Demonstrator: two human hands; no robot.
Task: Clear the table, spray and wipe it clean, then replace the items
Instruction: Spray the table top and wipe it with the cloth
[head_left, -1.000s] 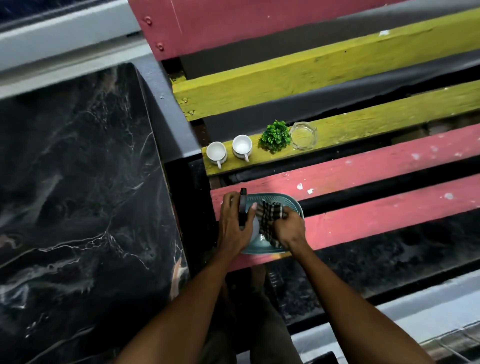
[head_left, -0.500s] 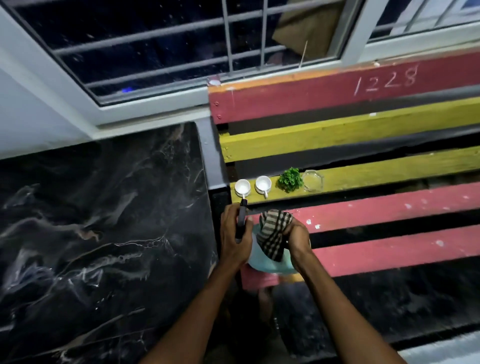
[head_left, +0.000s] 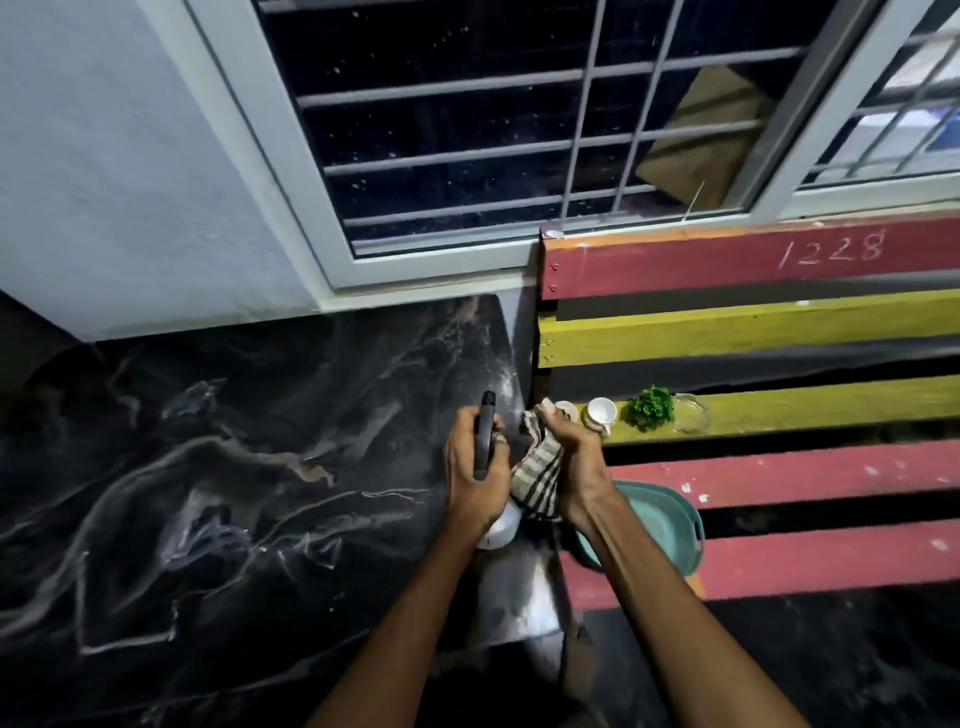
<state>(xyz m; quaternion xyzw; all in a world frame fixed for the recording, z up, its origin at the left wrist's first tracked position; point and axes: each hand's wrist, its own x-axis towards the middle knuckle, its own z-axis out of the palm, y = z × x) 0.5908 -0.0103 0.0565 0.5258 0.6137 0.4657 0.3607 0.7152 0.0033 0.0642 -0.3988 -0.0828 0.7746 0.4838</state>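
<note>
My left hand (head_left: 475, 473) grips a spray bottle (head_left: 485, 441) with a black trigger head and a white body, held over the right edge of the black marble table (head_left: 234, 493). Beside it, my right hand (head_left: 579, 457) is closed on a checked cloth (head_left: 537, 475) that hangs down between the hands. A teal tray (head_left: 670, 525) lies on a red bench slat under my right forearm. Two white cups (head_left: 600, 413), a small green plant (head_left: 650, 408) and a glass ashtray (head_left: 692, 413) stand on a yellow slat; my right hand partly hides the left cup.
A red and yellow slatted bench (head_left: 779, 478) stands right of the table, with gaps between its slats. A barred window (head_left: 519, 130) and a pale wall (head_left: 104, 156) rise behind the table. Dark marble floor lies below the bench.
Both hands lifted the spray bottle and cloth off the teal tray and moved left toward the table. The view tilted up to take in the window.
</note>
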